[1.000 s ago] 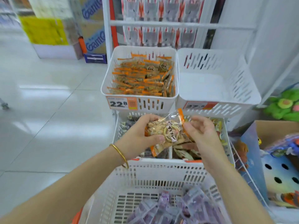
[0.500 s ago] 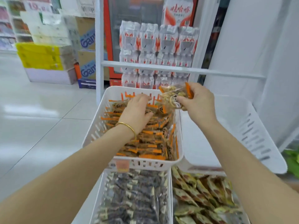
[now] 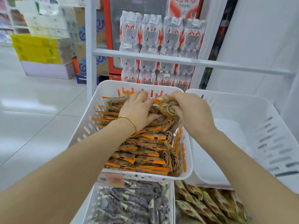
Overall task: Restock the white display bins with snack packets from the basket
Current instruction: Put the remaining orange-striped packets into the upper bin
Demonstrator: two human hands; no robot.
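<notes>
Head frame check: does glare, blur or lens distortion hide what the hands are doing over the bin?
Head view: lighting bright and even, glare streak on the floor tiles at left; head view: yellow cartons and price label blurred; head view: wide-angle stretch on the empty bin; head view: left hand, right hand and the packet it grips are clear enough.

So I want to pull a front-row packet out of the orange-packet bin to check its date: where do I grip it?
Pinch the front-row packet by its flat orange sealed edge, coming down from above. The packets lie overlapped, bodies probably tucked under neighbours, and the bin wall blocks the front.
</notes>
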